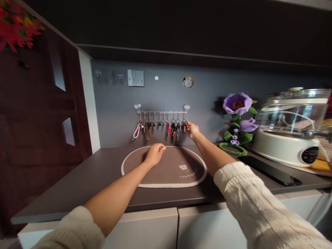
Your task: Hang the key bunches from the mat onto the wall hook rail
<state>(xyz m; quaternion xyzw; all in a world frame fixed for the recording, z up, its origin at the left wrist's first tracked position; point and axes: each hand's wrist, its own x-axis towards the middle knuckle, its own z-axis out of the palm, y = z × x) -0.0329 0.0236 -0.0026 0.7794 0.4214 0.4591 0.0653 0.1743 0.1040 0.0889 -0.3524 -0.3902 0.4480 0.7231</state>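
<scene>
A chrome key rack is fixed to the grey wall, with several keys hanging from its hooks. My right hand reaches up to the rack's right end and pinches a key that hangs on the last hook. My left hand rests on the oval brown mat on the counter, its fingers curled loosely under; I cannot make out anything in it. Both arms wear cream knitted sleeves pushed back.
A purple artificial flower stands right of the rack. A dark flat phone-like slab lies on the counter beside a white cooker with a glass lid. A dark wooden door is at the left. White cabinet fronts sit below.
</scene>
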